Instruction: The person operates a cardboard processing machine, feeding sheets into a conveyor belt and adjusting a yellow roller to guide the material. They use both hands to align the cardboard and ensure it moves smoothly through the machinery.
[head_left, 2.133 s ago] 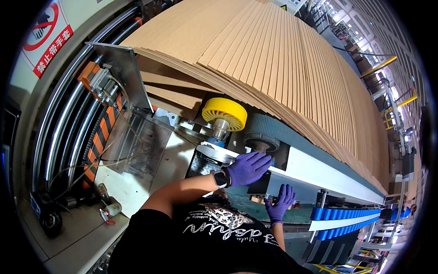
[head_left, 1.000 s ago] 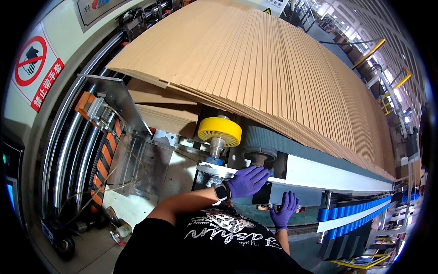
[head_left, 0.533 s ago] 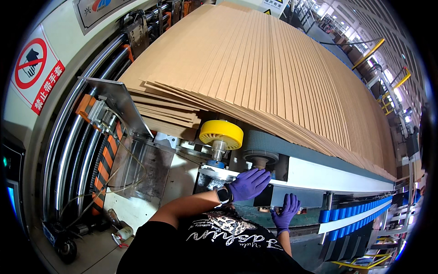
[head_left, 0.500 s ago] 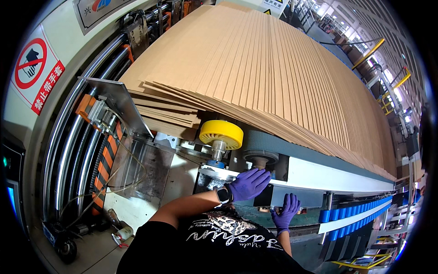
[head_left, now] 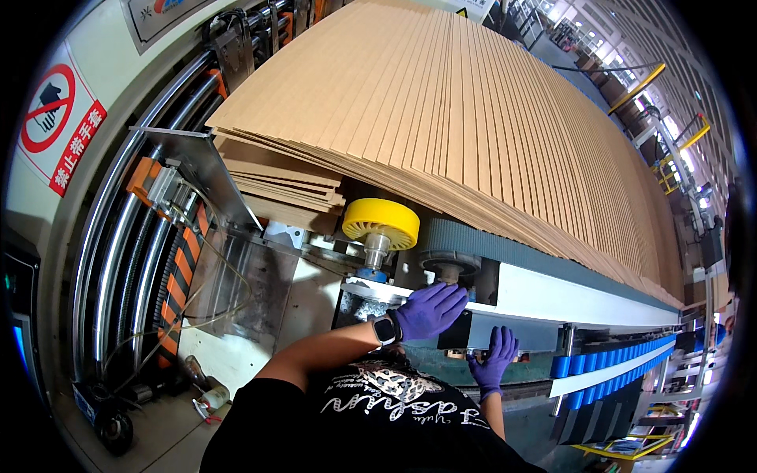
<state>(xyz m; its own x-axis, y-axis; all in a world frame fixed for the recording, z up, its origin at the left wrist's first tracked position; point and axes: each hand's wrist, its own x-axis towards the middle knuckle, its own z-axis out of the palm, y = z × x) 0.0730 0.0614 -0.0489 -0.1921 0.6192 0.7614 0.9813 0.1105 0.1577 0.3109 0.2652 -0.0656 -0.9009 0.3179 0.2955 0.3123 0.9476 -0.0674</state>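
Observation:
My left hand (head_left: 430, 311), in a purple glove with a watch at the wrist, rests with fingers outstretched on the end of the white conveyor rail (head_left: 552, 295). Lower and to the right, my right hand (head_left: 494, 363), gloved likewise, has its fingers spread against the grey panel (head_left: 520, 334) below the rail. Neither holds anything. Beyond them, overlapping brown cardboard sheets (head_left: 378, 102) lie fanned along a dark ribbed belt (head_left: 505, 246). Just past my left hand are the belt's end roller (head_left: 449, 262) and a yellow wheel (head_left: 381, 223) on a metal shaft.
Left of the wheel, more cardboard sheets (head_left: 280, 185) lie stacked behind an upright metal plate (head_left: 201, 169). Long steel rollers (head_left: 118, 292) and an orange-black striped strip (head_left: 180, 288) run beside it. Blue rollers (head_left: 607, 361) line the lower right. A thin hose (head_left: 236, 307) loops near the floor.
The fanned sheets have shifted left toward the metal plate, and their front left edge now lies farther over the lower stack. My hands have stayed almost in place.

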